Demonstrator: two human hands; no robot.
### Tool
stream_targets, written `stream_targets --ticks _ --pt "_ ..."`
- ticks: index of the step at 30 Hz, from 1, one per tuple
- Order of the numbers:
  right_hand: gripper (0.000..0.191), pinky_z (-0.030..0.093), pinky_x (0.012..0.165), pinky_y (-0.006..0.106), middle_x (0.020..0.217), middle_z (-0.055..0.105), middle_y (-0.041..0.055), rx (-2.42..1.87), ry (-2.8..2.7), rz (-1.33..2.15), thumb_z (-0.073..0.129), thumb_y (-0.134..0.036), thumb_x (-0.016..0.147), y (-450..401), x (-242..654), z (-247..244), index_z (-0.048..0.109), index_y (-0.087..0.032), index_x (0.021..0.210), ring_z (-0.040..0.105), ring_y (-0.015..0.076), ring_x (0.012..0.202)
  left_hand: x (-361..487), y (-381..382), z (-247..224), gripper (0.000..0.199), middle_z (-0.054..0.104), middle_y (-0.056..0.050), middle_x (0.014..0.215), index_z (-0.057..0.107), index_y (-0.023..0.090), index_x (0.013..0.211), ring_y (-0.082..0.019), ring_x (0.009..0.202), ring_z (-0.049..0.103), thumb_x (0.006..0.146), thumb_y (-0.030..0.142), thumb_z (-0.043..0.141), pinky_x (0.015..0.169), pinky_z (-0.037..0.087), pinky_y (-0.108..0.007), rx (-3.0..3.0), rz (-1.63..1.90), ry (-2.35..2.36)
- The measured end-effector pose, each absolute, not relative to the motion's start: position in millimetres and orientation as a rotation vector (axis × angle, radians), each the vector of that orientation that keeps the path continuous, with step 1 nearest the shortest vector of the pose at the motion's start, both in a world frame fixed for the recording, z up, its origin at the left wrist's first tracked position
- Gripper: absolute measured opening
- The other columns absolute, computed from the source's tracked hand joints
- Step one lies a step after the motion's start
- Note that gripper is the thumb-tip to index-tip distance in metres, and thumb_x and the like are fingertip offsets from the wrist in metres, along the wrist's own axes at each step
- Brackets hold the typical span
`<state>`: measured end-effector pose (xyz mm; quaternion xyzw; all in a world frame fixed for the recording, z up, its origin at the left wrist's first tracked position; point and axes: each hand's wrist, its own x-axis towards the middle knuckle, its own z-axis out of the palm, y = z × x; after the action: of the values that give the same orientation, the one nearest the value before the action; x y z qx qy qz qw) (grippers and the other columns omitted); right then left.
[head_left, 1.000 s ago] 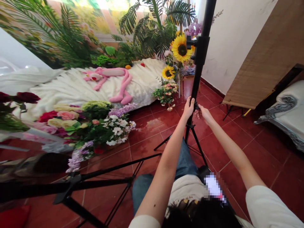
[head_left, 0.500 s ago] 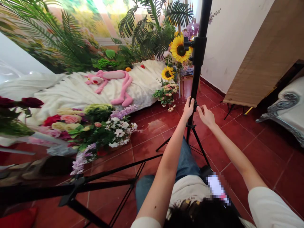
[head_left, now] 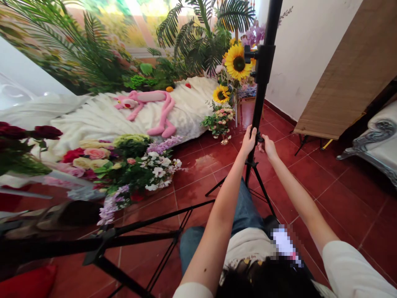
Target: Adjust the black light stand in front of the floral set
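Note:
A black light stand (head_left: 263, 78) rises upright in front of me, its spread legs on the floor. My left hand (head_left: 249, 142) is wrapped round its pole, just above the leg joint. On the right side of the pole, the fingers of my right hand (head_left: 267, 147) are closed at a small black knob (head_left: 259, 140). A second knob (head_left: 249, 54) sticks out from the collar higher up the pole.
Another black stand (head_left: 142, 238) spreads its legs at the lower left. Flowers (head_left: 124, 165) stand beside a white draped bed (head_left: 192, 107) with a pink plush toy (head_left: 151, 97). A brown panel (head_left: 335, 82) and an ornate sofa (head_left: 381, 132) are at the right.
My right hand has moved in against the knob and its fingers have closed there. My left hand keeps its hold on the pole. The view has shifted slightly.

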<state>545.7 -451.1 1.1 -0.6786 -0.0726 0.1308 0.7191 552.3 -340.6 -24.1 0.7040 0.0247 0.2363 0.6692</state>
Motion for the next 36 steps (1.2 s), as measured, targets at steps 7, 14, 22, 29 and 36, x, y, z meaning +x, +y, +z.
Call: stream_targets --ticks 7,14,22,29,36 --pt "0.034 0.022 0.038 0.018 0.042 0.031 -0.0097 -0.919 -0.072 0.568 0.032 -0.024 0.098 -443 531 8 0.043 -0.022 0.067 0.021 0.0073 0.034 549 -343 -20 0.045 0.066 -0.008 0.115 0.055 0.019 0.126 -0.015 0.108 0.063 0.1 0.053 0.04 0.104 0.046 -0.029 1.613 0.566 0.048" --pt "0.054 0.041 0.056 0.027 0.062 0.063 0.0029 -1.838 -0.204 -0.027 0.03 -0.063 0.099 -462 532 -20 0.055 -0.023 0.072 0.057 0.0169 0.056 545 -344 -18 0.047 0.063 -0.005 0.104 0.052 0.02 0.125 -0.012 0.094 0.062 0.101 0.056 0.033 0.094 0.049 -0.026 1.615 0.509 0.047" --pt "0.06 0.037 0.064 0.027 0.081 0.072 0.0075 -2.452 -0.495 -0.365 0.033 -0.072 0.096 -476 523 7 0.062 -0.021 0.086 0.066 0.0222 0.076 545 -347 -16 0.036 0.062 -0.004 0.105 0.05 0.021 0.119 -0.012 0.098 0.061 0.101 0.05 0.04 0.096 0.048 -0.026 1.593 0.543 0.045" --pt "0.064 0.032 0.06 0.027 0.068 0.071 0.0103 -2.59 -0.6 -0.475 0.039 -0.066 0.097 -469 547 15 0.068 -0.018 0.066 0.067 0.0206 0.071 548 -346 -22 0.034 0.061 -0.004 0.099 0.053 0.019 0.114 -0.012 0.094 0.06 0.1 0.049 0.044 0.094 0.049 -0.026 1.543 0.585 0.03" --pt "0.052 0.035 0.066 0.027 0.064 0.07 0.0104 -2.443 -0.637 -0.336 0.05 -0.053 0.095 -468 564 12 0.071 -0.018 0.062 0.068 0.0222 0.078 547 -346 -18 0.045 0.064 -0.005 0.1 0.054 0.018 0.119 -0.014 0.098 0.062 0.098 0.056 0.041 0.096 0.05 -0.027 1.608 0.55 0.088"
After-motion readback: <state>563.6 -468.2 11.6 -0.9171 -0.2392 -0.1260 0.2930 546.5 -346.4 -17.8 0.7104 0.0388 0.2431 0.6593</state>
